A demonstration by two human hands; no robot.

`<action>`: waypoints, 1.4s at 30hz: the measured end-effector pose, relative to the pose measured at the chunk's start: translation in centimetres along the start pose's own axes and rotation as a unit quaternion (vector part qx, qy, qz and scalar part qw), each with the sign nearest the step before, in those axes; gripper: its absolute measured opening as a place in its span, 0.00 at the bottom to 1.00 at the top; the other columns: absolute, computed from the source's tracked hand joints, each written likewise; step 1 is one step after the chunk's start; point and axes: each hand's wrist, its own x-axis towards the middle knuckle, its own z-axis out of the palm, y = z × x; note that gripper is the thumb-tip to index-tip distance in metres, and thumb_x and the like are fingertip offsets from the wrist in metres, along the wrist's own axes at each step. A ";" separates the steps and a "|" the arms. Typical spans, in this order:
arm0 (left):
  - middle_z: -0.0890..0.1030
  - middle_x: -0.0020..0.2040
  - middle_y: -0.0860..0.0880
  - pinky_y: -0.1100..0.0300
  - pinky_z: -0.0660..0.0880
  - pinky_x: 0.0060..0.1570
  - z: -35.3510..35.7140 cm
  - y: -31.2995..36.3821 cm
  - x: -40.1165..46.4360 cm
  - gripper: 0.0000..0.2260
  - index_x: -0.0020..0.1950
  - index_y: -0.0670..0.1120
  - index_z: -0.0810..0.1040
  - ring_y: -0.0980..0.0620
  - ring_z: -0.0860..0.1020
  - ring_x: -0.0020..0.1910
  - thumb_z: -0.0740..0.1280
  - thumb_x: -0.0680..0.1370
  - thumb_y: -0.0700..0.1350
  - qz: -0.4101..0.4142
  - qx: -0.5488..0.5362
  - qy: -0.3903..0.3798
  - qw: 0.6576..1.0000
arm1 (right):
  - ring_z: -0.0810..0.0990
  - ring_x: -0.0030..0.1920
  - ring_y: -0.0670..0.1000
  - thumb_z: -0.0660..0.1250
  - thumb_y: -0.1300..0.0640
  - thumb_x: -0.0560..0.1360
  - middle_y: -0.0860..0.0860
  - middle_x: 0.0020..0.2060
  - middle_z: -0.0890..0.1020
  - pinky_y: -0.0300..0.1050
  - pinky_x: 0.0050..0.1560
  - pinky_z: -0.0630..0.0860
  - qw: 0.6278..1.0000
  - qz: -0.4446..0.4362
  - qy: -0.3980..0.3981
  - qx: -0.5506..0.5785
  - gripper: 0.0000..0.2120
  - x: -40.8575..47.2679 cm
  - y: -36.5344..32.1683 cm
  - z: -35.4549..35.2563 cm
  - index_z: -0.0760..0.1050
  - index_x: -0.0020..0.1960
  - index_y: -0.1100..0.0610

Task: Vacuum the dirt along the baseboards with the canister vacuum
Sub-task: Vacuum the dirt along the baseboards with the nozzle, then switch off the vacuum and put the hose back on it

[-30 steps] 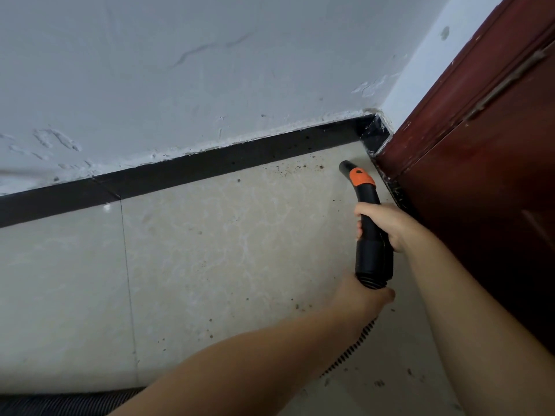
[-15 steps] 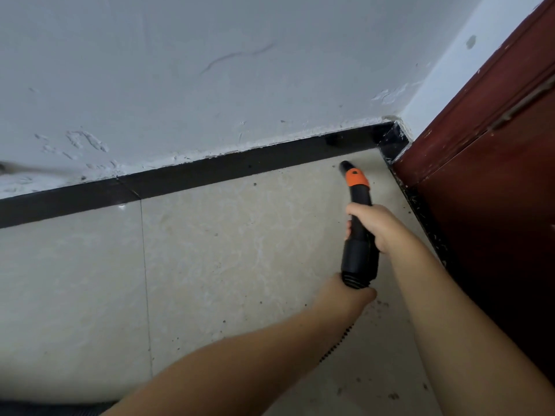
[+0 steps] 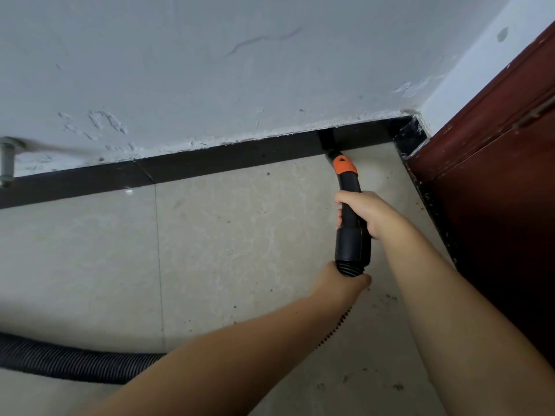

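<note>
A black vacuum wand (image 3: 351,241) with an orange band (image 3: 345,166) points at the black baseboard (image 3: 210,166); its tip touches the foot of the baseboard near the room corner. My right hand (image 3: 365,213) grips the wand's middle. My left hand (image 3: 338,285) holds the ribbed hose just below the wand's cuff. The corrugated black hose (image 3: 69,366) runs along the floor at lower left, partly hidden under my left forearm. Small dark specks of dirt (image 3: 390,298) lie on the beige tile (image 3: 234,250) near my hands and along the door side.
A dark red wooden door (image 3: 510,181) stands at the right, with debris along its bottom edge (image 3: 435,211). A scuffed white wall (image 3: 210,70) rises above the baseboard. A grey pipe fitting (image 3: 6,160) sticks out at the far left.
The wand tip has moved forward from the open tile until it touches the baseboard. The brown crumbs seen near the baseboard a second ago are gone. The hose shows again at lower left.
</note>
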 end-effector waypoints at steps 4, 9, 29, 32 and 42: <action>0.75 0.41 0.45 0.57 0.73 0.44 -2.2 -1.8 -2.0 0.07 0.41 0.51 0.70 0.48 0.74 0.40 0.67 0.74 0.41 -0.014 -0.012 0.030 0.999 | 0.73 0.20 0.51 0.64 0.65 0.72 0.55 0.27 0.74 0.41 0.26 0.75 1.000 -0.003 -0.025 -0.014 0.05 -1.5 0.9 3.8 0.69 0.46 0.62; 0.74 0.38 0.47 0.59 0.73 0.42 -5.6 -3.2 -4.1 0.07 0.40 0.49 0.70 0.50 0.73 0.36 0.66 0.74 0.40 -0.020 -0.006 0.037 0.999 | 0.72 0.25 0.52 0.63 0.65 0.73 0.55 0.28 0.73 0.43 0.30 0.74 0.998 -0.002 -0.048 -0.035 0.04 -3.7 1.1 8.0 0.68 0.44 0.61; 0.77 0.36 0.53 0.57 0.74 0.39 -18.9 10.8 -41.9 0.10 0.39 0.54 0.70 0.52 0.77 0.36 0.68 0.66 0.56 -0.006 -0.130 0.177 0.976 | 0.70 0.19 0.53 0.63 0.66 0.72 0.55 0.21 0.72 0.43 0.28 0.73 0.946 -0.018 -0.199 -0.256 0.07 -41.6 -18.8 25.1 0.66 0.40 0.59; 0.77 0.37 0.54 0.60 0.73 0.40 -21.4 13.0 -50.6 0.09 0.44 0.55 0.71 0.54 0.76 0.37 0.69 0.70 0.56 0.015 -0.092 0.239 0.967 | 0.70 0.21 0.53 0.63 0.66 0.72 0.55 0.22 0.72 0.43 0.30 0.73 0.931 -0.040 -0.245 -0.268 0.06 -50.6 -21.9 28.1 0.66 0.40 0.59; 0.78 0.40 0.53 0.59 0.70 0.39 -29.2 12.3 -78.9 0.16 0.52 0.49 0.74 0.52 0.76 0.40 0.67 0.73 0.59 0.036 -0.008 0.496 0.867 | 0.71 0.22 0.50 0.64 0.64 0.74 0.53 0.25 0.73 0.44 0.32 0.75 0.880 -0.104 -0.400 -0.234 0.05 -79.4 -24.7 40.0 0.67 0.44 0.58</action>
